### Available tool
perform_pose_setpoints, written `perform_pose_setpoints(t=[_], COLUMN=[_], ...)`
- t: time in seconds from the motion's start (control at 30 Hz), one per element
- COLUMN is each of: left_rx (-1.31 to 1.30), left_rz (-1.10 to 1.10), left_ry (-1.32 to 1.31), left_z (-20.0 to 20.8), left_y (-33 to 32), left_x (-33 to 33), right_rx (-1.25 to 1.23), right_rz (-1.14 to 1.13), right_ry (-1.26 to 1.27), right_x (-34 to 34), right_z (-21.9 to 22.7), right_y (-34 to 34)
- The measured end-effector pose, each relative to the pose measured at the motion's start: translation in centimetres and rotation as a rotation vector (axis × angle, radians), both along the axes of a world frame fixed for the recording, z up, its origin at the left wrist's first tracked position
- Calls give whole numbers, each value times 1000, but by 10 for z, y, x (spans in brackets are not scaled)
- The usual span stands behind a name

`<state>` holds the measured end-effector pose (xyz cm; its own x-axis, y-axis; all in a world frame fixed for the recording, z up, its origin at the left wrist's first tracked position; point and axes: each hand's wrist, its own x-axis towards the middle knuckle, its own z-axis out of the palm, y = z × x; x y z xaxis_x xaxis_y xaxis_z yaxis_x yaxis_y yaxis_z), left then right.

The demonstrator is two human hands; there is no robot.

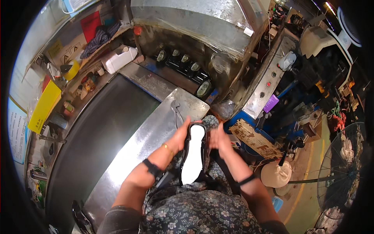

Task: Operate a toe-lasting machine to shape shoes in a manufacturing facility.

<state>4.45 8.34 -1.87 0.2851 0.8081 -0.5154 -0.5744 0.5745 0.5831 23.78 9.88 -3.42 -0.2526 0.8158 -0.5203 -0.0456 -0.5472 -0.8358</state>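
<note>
A black glossy shoe with a white, sole-shaped underside faces up in front of my body, over the flowered apron. My left hand grips its left edge near the far end, fingers partly hidden beneath it. Close by the right edge is my right hand, fingers stretched out and a little blurred; whether it touches the shoe is hard to see. A pair of metal pliers lies on the steel tabletop, just beyond my left hand.
On the left runs a dark conveyor belt. Several dark shoe-like pieces stand in the metal machine ahead. A control panel with buttons is at right, near a beige jug and a fan. Another black shoe rests lower left.
</note>
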Motion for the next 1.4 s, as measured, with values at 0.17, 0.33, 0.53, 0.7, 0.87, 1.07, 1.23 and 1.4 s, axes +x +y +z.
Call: perform_pose_setpoints(t=[0.17, 0.33, 0.53, 0.7, 0.87, 1.07, 1.23, 1.4], left_rx=[410, 399, -54, -281, 126, 682, 1293, 1213], left_rz=[-97, -173, 260, 864, 568, -324, -367, -244], left_ry=[736, 1062, -115, -36, 146, 765, 1368, 1385], left_z=[-40, -13, -16, -38, 33, -19, -28, -36], left_y=[26, 6, -21, -52, -74, -110, -104, -95], left_x=[11, 12, -32, -71, -9, 7, 35, 41], right_rx=[625, 944, 812, 1001, 201, 731, 1088, 970], right_rz=[301, 213, -33, 681, 312, -139, -526, -616], right_ry=[-728, -1122, -327, -668, 300, -200, -1167, -1472], right_x=[-27, -59, -57, -54, 28, 195, 348, 406], right_z=[0, 41, -19, 39, 47, 144, 180, 212], right_y=[30, 9, -29, -113, -65, -36, 15, 60])
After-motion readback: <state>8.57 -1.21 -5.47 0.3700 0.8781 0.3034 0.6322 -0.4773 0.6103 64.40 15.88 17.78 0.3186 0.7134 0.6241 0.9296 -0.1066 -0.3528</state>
